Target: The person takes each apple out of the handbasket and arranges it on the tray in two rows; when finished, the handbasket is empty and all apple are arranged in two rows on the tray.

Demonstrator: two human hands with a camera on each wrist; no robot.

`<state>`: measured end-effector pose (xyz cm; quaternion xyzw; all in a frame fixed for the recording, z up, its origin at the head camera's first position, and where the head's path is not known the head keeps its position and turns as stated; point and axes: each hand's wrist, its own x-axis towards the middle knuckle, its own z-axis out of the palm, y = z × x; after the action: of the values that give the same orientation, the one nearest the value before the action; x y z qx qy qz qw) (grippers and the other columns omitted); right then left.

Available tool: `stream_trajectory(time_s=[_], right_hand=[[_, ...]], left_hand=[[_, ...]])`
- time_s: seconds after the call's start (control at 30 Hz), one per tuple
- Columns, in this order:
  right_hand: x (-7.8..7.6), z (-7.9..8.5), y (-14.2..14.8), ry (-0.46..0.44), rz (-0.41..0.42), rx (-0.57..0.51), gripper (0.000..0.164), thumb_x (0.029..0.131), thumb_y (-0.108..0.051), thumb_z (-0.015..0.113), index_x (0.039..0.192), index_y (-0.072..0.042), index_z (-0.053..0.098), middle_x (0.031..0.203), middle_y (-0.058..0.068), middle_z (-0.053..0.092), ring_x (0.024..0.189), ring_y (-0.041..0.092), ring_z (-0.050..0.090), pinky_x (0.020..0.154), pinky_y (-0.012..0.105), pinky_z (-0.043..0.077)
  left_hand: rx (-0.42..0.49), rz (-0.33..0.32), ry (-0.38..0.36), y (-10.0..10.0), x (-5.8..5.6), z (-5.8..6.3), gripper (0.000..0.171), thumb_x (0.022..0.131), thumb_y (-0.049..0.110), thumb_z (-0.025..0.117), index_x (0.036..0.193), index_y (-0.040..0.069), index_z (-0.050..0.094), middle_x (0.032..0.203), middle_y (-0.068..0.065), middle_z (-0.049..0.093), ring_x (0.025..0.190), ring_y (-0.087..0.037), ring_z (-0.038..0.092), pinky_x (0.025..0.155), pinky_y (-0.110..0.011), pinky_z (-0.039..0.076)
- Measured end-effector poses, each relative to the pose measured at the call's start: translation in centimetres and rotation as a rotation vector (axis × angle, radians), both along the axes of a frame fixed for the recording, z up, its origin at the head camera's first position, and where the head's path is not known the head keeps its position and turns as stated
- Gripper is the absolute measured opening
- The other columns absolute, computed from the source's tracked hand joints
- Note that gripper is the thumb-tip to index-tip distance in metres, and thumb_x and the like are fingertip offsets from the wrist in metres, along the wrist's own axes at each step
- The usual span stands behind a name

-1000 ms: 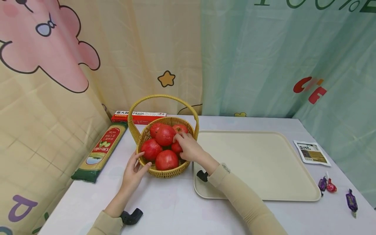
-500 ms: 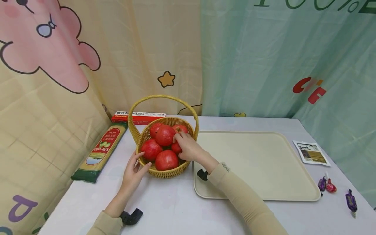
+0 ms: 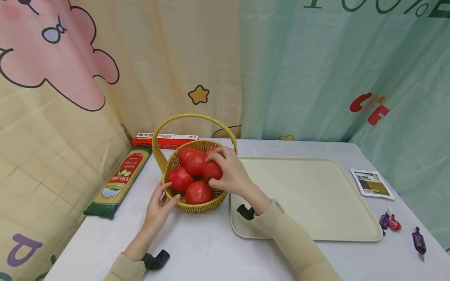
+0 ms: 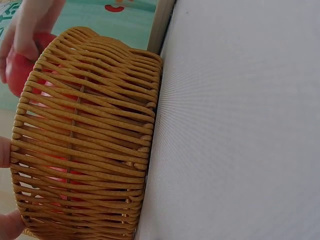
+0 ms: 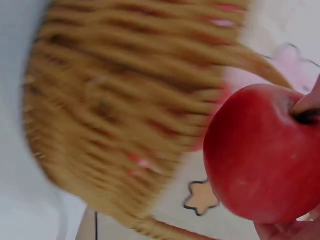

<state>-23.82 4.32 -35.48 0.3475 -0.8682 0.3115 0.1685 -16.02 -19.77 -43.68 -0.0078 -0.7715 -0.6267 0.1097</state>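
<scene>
A yellow-brown wicker basket (image 3: 200, 207) with a tall arched handle holds several red apples, among them a front apple (image 3: 199, 192). At its left rim my left hand (image 3: 159, 210) holds it, thumb and index finger over the edge. In the left wrist view, two of its fingertips (image 4: 9, 226) show at the rim. My right hand (image 3: 233, 171) grips one apple (image 5: 265, 155) at the basket's right side, raised above the rim. The right wrist view shows this apple large, a finger at its stem hollow and other fingers below it.
To the right of the basket lies a cream tray (image 3: 302, 199). Beyond it are a white packet (image 3: 372, 183) and several wrapped candies (image 3: 419, 242). A pasta bag (image 3: 121, 179) and a red pasta box (image 3: 172, 141) lie left and behind. Curtains surround the table.
My right hand has lifted an apple up from among the others in the basket and opened wider around it. My left hand stays at the rim.
</scene>
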Motion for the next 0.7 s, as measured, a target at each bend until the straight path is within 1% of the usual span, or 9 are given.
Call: stream_trajectory(time_s=[0.1,0.2,0.27,0.33,0.4,0.47,0.53,0.63,0.7], right_hand=[[0.7,1.3,1.9,-0.152,0.110,-0.280,0.043,0.068,-0.014,0.068,0.110,-0.016,0.058,0.117,0.003,0.045,0.107,0.021,0.045,0.080,0.039,0.053],[0.5,2.0,4.6,-0.327,0.217,-0.508,0.044,0.071,-0.007,0.063,0.114,-0.012,0.056,0.119,0.006,0.048,0.106,0.026,0.048,0.080,0.040,0.053],[0.0,2.2,6.6,-0.422,0.241,-0.604,0.043,0.072,-0.003,0.061,0.114,-0.014,0.055,0.119,0.008,0.049,0.107,0.028,0.048,0.078,0.037,0.054],[-0.8,2.1,8.6,-0.495,0.227,-0.674,0.044,0.073,0.001,0.058,0.112,-0.019,0.055,0.120,0.008,0.049,0.109,0.029,0.046,0.078,0.034,0.054],[-1.7,1.7,10.4,-0.553,0.171,-0.729,0.045,0.074,0.003,0.057,0.112,-0.021,0.054,0.120,0.007,0.047,0.110,0.029,0.043,0.077,0.030,0.054],[-2.6,0.9,11.7,-0.588,0.072,-0.746,0.045,0.076,0.003,0.057,0.115,-0.017,0.053,0.122,0.008,0.045,0.111,0.029,0.042,0.076,0.027,0.054],[-3.6,-0.1,12.4,-0.619,-0.056,-0.730,0.044,0.078,-0.001,0.058,0.120,-0.011,0.051,0.123,0.010,0.043,0.113,0.030,0.040,0.077,0.027,0.053],[-5.0,-1.9,12.5,-0.687,-0.236,-0.678,0.047,0.082,-0.010,0.060,0.127,-0.007,0.048,0.127,0.013,0.043,0.116,0.031,0.039,0.083,0.033,0.052],[-5.8,-3.1,12.2,-0.745,-0.311,-0.656,0.047,0.085,-0.016,0.060,0.130,-0.008,0.048,0.132,0.014,0.042,0.120,0.031,0.038,0.089,0.039,0.049]], left_hand=[[-0.001,0.000,0.004,0.1,0.0,0.1,0.048,0.090,0.012,0.064,0.132,0.001,0.044,0.154,-0.013,0.014,0.141,-0.025,0.015,0.112,-0.041,0.024],[0.002,0.005,0.005,0.1,0.0,0.2,0.048,0.090,0.011,0.064,0.132,0.001,0.044,0.154,-0.013,0.014,0.141,-0.025,0.014,0.112,-0.040,0.023],[0.001,0.007,0.002,0.1,0.1,0.1,0.048,0.090,0.011,0.064,0.132,0.001,0.044,0.154,-0.013,0.013,0.141,-0.024,0.014,0.113,-0.040,0.023],[-0.002,0.007,0.005,0.1,0.1,0.1,0.048,0.090,0.010,0.064,0.132,0.000,0.044,0.154,-0.014,0.013,0.141,-0.025,0.014,0.113,-0.040,0.023],[-0.008,0.006,0.003,0.1,0.1,0.1,0.047,0.090,0.011,0.064,0.132,0.001,0.044,0.154,-0.014,0.013,0.141,-0.025,0.013,0.113,-0.041,0.023],[-0.013,0.003,0.007,0.1,0.1,0.1,0.048,0.090,0.011,0.063,0.132,0.001,0.044,0.154,-0.014,0.013,0.141,-0.025,0.014,0.113,-0.041,0.023],[-0.016,0.003,0.010,0.1,0.1,0.1,0.048,0.090,0.011,0.063,0.132,0.001,0.044,0.154,-0.014,0.013,0.141,-0.026,0.014,0.112,-0.041,0.023],[-0.016,0.007,0.008,0.1,0.1,0.1,0.048,0.090,0.011,0.064,0.132,0.001,0.044,0.154,-0.014,0.014,0.141,-0.026,0.015,0.112,-0.041,0.023],[-0.016,0.008,0.002,0.1,0.1,0.1,0.048,0.090,0.011,0.064,0.132,0.001,0.044,0.154,-0.014,0.013,0.141,-0.026,0.014,0.112,-0.041,0.023]])
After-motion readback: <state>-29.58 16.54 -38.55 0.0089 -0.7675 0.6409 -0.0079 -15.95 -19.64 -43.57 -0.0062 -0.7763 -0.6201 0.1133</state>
